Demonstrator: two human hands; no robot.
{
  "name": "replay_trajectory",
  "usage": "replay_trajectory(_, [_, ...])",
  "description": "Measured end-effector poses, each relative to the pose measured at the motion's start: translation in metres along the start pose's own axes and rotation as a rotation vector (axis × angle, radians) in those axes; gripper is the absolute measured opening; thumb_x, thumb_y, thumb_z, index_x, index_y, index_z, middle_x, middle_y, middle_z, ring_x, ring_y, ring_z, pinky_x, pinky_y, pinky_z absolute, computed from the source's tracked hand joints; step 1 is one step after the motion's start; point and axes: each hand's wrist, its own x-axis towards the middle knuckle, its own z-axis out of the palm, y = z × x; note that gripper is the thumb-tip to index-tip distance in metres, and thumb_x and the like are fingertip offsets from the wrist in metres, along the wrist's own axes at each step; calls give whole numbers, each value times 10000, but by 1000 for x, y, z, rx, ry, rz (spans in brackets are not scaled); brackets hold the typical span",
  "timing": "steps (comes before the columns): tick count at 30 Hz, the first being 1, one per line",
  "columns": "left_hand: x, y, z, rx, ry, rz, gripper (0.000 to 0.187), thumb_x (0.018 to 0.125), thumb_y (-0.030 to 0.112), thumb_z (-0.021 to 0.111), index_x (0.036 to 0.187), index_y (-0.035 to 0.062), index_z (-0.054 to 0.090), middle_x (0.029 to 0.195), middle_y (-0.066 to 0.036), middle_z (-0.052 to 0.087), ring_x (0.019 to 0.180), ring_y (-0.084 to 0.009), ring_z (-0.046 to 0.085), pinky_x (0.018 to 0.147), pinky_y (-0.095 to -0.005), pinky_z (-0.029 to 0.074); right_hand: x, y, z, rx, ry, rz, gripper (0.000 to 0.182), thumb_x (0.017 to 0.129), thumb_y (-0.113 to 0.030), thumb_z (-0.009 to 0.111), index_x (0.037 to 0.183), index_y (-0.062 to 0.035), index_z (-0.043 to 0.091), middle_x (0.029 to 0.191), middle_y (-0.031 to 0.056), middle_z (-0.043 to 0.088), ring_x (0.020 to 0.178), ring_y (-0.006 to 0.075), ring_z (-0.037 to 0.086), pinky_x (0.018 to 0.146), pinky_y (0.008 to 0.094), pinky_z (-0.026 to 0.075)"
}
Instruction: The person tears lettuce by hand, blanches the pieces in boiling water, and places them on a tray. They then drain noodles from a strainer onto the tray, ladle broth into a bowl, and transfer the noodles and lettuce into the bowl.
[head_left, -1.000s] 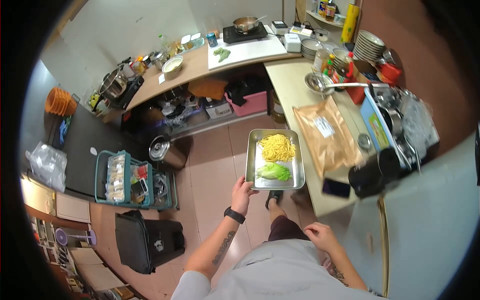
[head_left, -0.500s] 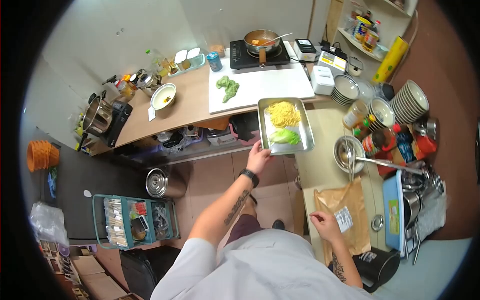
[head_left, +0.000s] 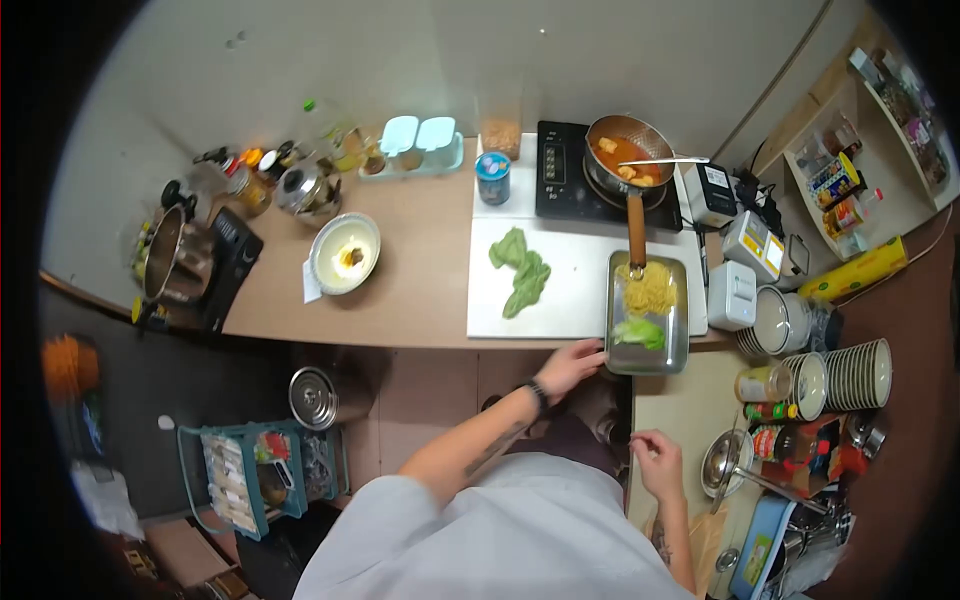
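My left hand [head_left: 573, 368] grips a shallow metal tray [head_left: 647, 361] by its near left corner. In the tray lie yellow noodles [head_left: 650, 291] and a green lettuce leaf [head_left: 640, 334]. The tray overlaps the right front part of a white board [head_left: 572, 318]. Above it, the wooden handle [head_left: 636, 225] of a saucepan [head_left: 601, 130] overlaps the tray's far edge. The saucepan holds orange-red broth and a spoon, and stands on a black induction cooker [head_left: 556, 190]. My right hand [head_left: 658, 466] hangs near my body, fingers loosely curled and apart, holding nothing visible.
A crumpled green cloth [head_left: 521, 270] and a blue can [head_left: 493, 178] are on the board. To the left stands a bowl [head_left: 325, 285] with egg in it. Stacked bowls [head_left: 868, 375], a ladle [head_left: 795, 492] and jars crowd the right side. A steel bin [head_left: 315, 398] is on the floor.
My left hand has carried the tray forward, from over the counter's front edge to the board's right part below the saucepan handle. My view has shifted; my right hand stays by my body.
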Motion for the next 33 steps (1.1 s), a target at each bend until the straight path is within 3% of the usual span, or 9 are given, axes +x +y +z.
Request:
replay_trajectory(5, [-66,65,-141,-340,606,372,262,909,162,625,1149,106,535,997,-36,616,942,-169,599,859,-336,488,183,1,-32,518,110,1,415,894,-90,608,1281,-9,482,783,38,622,681,123,595,586,270,471])
replay_trajectory(6, [-70,51,-201,-432,694,498,409,942,191,594,1302,66,446,1057,-61,597,1021,-189,587,884,-344,486,229,-10,-41,616,128,-6,488,901,-109,610,1343,-28,419,790,25,607,673,122,586,554,260,450])
replay_trajectory(9, [-97,72,-302,-864,898,605,605,925,265,646,1392,32,340,1313,-170,426,1174,-324,515,983,-411,470,364,-39,-61,928,134,105,455,916,-239,631,1294,-55,458,846,25,601,655,126,578,496,239,399])
replay_trajectory(12, [-88,121,-302,-858,1174,745,591,911,250,648,1372,19,359,1286,-165,428,1186,-331,511,1044,-458,457,487,-28,-75,1100,50,306,367,918,-337,635,1199,-116,551,853,30,603,630,119,569,452,221,351])
replay_trajectory(16, [-77,122,-347,-842,1025,742,526,905,151,590,1374,53,372,1331,-200,442,1229,-392,486,1062,-500,442,537,-57,-82,998,21,205,275,923,-319,630,1052,-77,613,744,22,571,566,105,554,402,219,345])
replay_trajectory(18, [-68,126,-355,-707,998,806,471,889,60,506,1338,-31,395,1319,-195,486,1211,-349,516,1069,-487,443,537,-71,-82,693,97,-45,252,934,-275,608,989,-31,634,693,24,554,542,105,555,427,218,393])
replay_trajectory(23, [-67,116,-370,-683,951,829,514,859,-20,442,1368,-21,369,1352,-185,484,1221,-330,514,1064,-474,448,458,-120,-83,375,-83,-184,302,988,-184,515,1112,60,641,865,114,677,708,156,670,631,251,538])
replay_trajectory(28, [-81,107,-331,-586,923,767,621,820,-30,476,1418,76,343,1390,-140,466,1219,-290,510,1031,-422,449,426,-123,-83,223,67,-293,276,990,-145,507,1113,59,648,933,144,692,794,171,691,721,264,552])
replay_trajectory(33, [-64,137,-214,-530,684,631,581,820,55,528,1384,3,397,1397,-127,494,1286,-276,469,1096,-428,361,428,-105,-78,-4,254,-493,255,990,-124,514,1119,51,645,934,132,703,846,177,696,758,273,555])
